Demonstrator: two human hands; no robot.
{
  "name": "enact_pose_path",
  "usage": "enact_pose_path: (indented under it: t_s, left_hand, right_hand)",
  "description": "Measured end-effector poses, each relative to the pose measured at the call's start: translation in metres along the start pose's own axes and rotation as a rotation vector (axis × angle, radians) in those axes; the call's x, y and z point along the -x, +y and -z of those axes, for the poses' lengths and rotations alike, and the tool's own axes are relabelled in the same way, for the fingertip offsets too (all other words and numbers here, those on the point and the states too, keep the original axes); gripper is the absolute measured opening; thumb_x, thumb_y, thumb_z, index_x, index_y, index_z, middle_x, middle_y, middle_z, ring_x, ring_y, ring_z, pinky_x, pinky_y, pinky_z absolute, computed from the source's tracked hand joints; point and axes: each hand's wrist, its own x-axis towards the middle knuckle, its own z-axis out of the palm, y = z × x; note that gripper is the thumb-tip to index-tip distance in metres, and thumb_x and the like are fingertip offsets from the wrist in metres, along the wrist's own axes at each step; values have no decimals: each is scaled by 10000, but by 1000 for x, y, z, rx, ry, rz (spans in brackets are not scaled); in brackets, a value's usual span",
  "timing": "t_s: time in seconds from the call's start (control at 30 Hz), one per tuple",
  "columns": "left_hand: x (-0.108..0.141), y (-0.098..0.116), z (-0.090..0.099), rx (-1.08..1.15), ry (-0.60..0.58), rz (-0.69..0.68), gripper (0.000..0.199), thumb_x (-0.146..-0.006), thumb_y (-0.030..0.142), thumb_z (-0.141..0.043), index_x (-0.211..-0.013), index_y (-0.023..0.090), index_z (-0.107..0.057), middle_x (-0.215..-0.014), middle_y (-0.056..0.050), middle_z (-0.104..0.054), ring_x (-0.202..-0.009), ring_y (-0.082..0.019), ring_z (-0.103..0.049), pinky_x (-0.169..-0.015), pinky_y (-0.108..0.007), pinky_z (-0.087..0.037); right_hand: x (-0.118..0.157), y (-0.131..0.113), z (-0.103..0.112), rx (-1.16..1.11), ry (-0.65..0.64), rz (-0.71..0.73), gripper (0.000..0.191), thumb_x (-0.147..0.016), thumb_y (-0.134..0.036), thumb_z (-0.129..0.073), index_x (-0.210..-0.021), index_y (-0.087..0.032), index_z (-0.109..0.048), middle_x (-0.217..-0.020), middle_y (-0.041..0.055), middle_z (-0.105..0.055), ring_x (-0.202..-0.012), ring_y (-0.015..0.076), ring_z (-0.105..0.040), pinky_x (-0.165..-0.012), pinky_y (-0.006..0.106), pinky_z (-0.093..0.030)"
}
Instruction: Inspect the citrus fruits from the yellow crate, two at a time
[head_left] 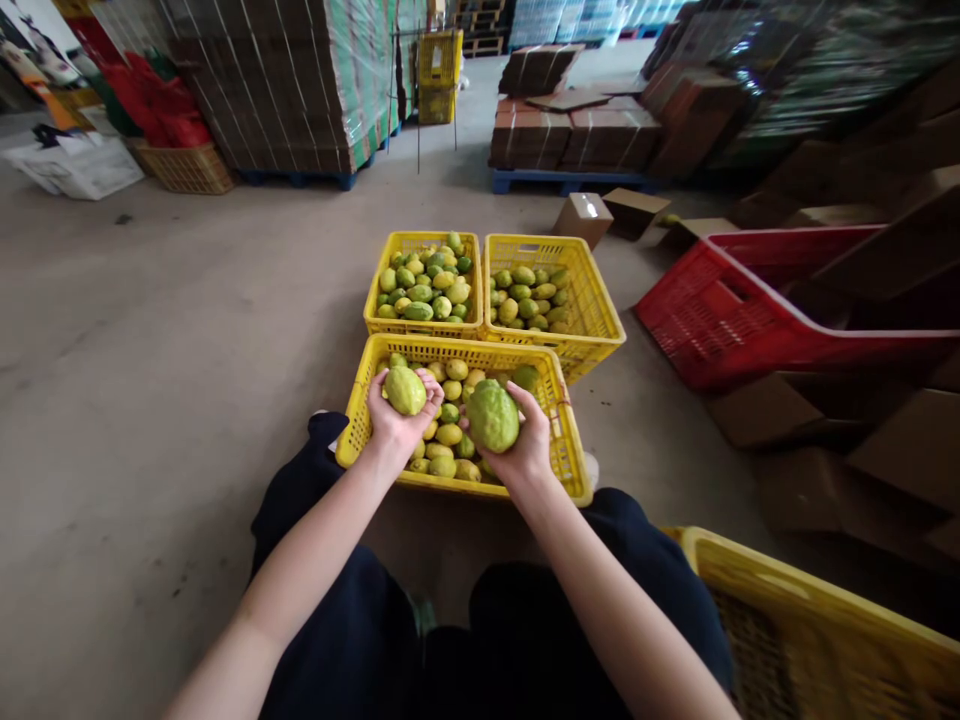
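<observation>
My left hand (401, 415) cups a yellow-green lemon (406, 390), fingers curled around its side. In my right hand (527, 440) is a larger, greener lemon (492, 416) with bumpy skin, held between thumb and fingers. Both fruits are raised above a yellow plastic crate (461, 350) standing between my knees. Inside this crate lie several yellow and green lemons (448, 435), partly hidden by my hands. Behind it stand a left yellow crate (371, 300), heaped with similar fruit, and a right yellow crate (592, 320), whose fruit lies mostly toward its left side.
A red crate (697, 310) stands to the right among cardboard boxes (810, 500). Another yellow crate (825, 590) sits by my right leg. Farther back are flattened cartons (570, 130) on a blue pallet (532, 182) and a tall wrapped stack (262, 90).
</observation>
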Motion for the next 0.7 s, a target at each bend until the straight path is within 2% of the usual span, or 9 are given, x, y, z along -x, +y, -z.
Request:
enact_pose_path:
  t_s: [0.2,0.37,0.53,0.7]
  left_hand:
    - [-2,-1,0,8,8,33,337,-945,407,-364,-815,162,-556,-713,-46,-534,-591,-120,-553,-551,-231,-525]
    - [-4,0,0,122,1,90,313,-985,303,-330,-983,149,-602,-787,-55,-642,-668,-123,-635,-563,-199,-542]
    - [-5,1,-1,148,43,93,305,-971,232,-333,-1034,147,-619,-811,-59,-673,-725,-137,-673,-602,-209,-560]
    - [-8,1,2,148,93,16,287,-956,253,-359,-989,148,-624,-757,-47,-663,-673,-138,-667,-590,-221,-556]
  right_hand:
    - [1,1,-2,-35,65,-156,138,-816,-274,-560,-786,-161,-633,-608,42,-678,-554,200,-663,-523,321,-575]
    - [-6,3,1,10,213,-151,231,-868,-277,-460,-765,-157,-628,-606,66,-681,-551,203,-652,-545,353,-581]
    - [-14,7,10,1,144,-172,203,-845,-258,-464,-798,-164,-637,-607,58,-675,-537,203,-641,-551,357,-575]
    - [-5,18,8,61,78,-111,145,-779,-322,-612,-757,-179,-621,-611,16,-657,-521,169,-614,-540,301,-547]
